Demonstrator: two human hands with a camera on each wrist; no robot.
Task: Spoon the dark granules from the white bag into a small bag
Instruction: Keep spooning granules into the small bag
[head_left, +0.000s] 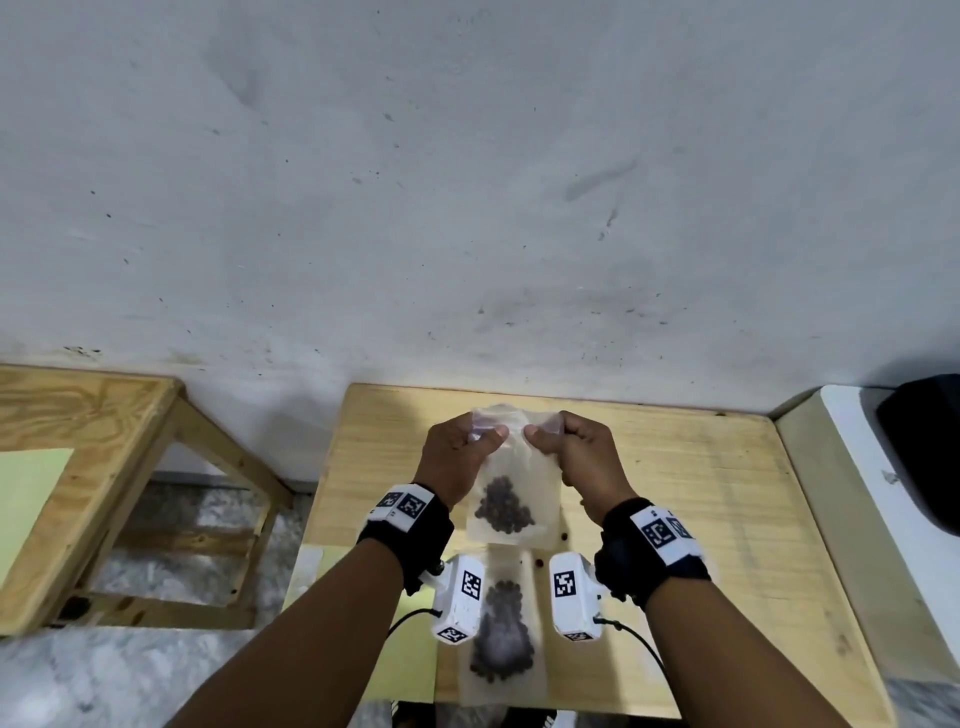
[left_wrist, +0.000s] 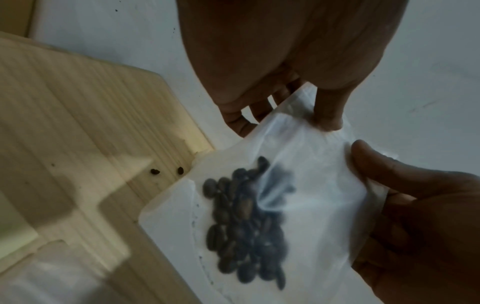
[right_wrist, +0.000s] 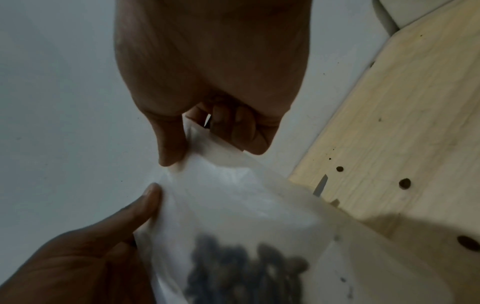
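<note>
My bare arms, with a camera rig on each wrist

I wear a black band (head_left: 410, 535) on my left wrist and another black band (head_left: 649, 551) on my right, each topped by a white block printed with black square-code markers. Under each wrist hangs a white camera box, the left box (head_left: 460, 597) and the right box (head_left: 574, 595), both carrying the same kind of marker on their faces, and a thin black cable (head_left: 641, 642) trails from each.

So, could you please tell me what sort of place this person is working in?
Probably a plain indoor workroom or makeshift packing spot, not a kitchen: a bare plywood table against a scuffed white wall, a second wooden frame table beside it, and a mottled stone floor.
</note>
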